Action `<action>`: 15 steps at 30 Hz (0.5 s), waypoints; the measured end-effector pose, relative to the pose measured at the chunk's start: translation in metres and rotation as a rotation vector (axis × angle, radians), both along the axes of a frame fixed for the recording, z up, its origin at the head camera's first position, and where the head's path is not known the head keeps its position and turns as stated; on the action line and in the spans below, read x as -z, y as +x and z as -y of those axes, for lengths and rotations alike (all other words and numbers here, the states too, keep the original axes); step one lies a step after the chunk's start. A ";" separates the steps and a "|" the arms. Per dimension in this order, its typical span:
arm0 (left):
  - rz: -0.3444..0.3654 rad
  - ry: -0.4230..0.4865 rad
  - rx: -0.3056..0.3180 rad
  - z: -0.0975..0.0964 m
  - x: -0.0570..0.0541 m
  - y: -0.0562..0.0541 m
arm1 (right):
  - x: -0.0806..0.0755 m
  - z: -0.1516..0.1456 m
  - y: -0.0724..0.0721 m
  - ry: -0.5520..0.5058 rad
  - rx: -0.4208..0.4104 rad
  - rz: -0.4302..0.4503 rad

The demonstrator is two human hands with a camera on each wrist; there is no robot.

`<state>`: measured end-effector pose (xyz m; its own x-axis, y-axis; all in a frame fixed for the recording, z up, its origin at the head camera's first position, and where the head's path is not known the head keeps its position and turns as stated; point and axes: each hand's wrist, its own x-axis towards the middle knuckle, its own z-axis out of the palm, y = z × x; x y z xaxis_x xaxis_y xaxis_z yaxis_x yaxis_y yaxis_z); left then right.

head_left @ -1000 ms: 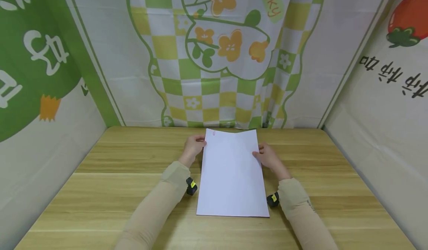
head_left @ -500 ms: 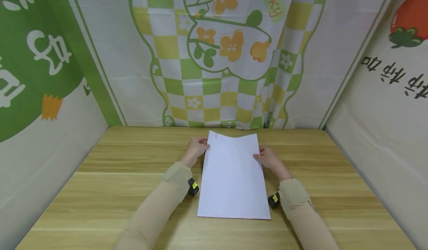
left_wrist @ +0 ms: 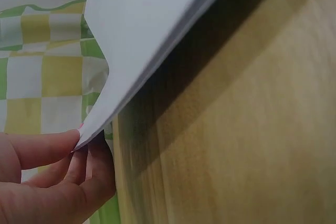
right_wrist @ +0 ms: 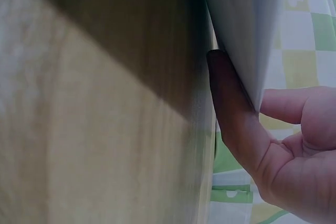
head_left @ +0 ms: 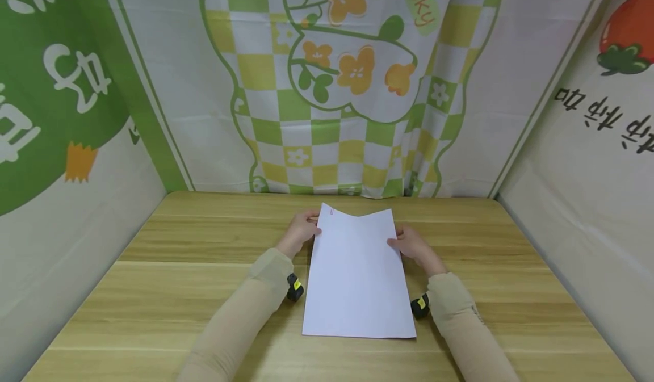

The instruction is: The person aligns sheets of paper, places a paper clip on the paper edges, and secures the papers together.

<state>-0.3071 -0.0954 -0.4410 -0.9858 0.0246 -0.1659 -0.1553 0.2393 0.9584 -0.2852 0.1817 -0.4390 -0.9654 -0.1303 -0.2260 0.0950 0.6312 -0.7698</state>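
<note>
A stack of white paper (head_left: pixel 359 280) is held between both hands, its far end raised off the table and sagging in the middle. A small reddish paper clip (head_left: pixel 331 212) sits at its far left corner. My left hand (head_left: pixel 300 231) pinches the left edge near that corner, thumb on top and fingers beneath, as the left wrist view shows. On the opposite edge my right hand (head_left: pixel 413 246) pinches the stack, thumb above and a finger stretched along the underside in the right wrist view. Several sheet edges show from the side.
The wooden table (head_left: pixel 168 291) lies under the paper and both forearms. A checked green and yellow curtain (head_left: pixel 327 143) hangs right behind the table's far edge. Printed cloth walls stand on both sides. A black wrist camera (head_left: pixel 294 287) sits by the left cuff, another black camera (head_left: pixel 420 306) by the right.
The paper stack has come slightly nearer, and its far edge has lowered and sags more in the middle. Both hands keep their grip and have shifted slightly toward me.
</note>
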 end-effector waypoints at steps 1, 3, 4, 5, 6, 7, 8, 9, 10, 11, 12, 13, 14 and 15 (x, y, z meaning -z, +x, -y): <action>0.001 0.001 0.002 0.000 0.000 0.000 | 0.000 0.000 0.000 -0.001 0.001 0.004; -0.001 0.000 0.007 0.000 0.001 0.000 | 0.000 -0.001 0.000 -0.002 -0.003 0.012; 0.000 -0.001 0.010 0.000 0.002 0.000 | 0.000 -0.001 0.000 -0.002 -0.003 0.016; 0.003 -0.004 0.011 0.001 0.002 0.000 | 0.000 -0.002 0.000 -0.003 -0.007 0.021; 0.007 -0.007 0.010 0.001 0.002 0.000 | 0.000 -0.002 0.000 -0.007 -0.013 0.028; 0.013 -0.009 0.011 0.002 0.002 0.000 | 0.000 -0.002 -0.001 -0.014 -0.023 0.036; 0.019 -0.013 0.012 0.002 0.002 0.000 | -0.001 -0.002 -0.001 -0.025 -0.023 0.048; 0.026 -0.016 0.011 0.003 0.002 0.000 | -0.001 -0.002 -0.001 -0.033 -0.018 0.061; 0.033 -0.019 0.014 0.003 0.002 0.000 | -0.001 -0.003 -0.002 -0.043 -0.015 0.073; 0.040 -0.021 0.014 0.003 0.001 0.000 | -0.001 -0.003 -0.002 -0.050 -0.019 0.082; 0.048 -0.021 0.015 0.004 0.002 0.000 | -0.001 -0.003 -0.002 -0.055 -0.017 0.090; 0.055 -0.020 0.018 0.004 0.001 0.000 | -0.001 -0.003 -0.003 -0.059 -0.013 0.096; 0.063 -0.020 0.021 0.004 0.001 0.001 | 0.000 -0.003 -0.002 -0.058 -0.003 0.101; 0.070 -0.020 0.022 0.004 0.002 0.001 | 0.000 -0.003 -0.003 -0.058 0.000 0.105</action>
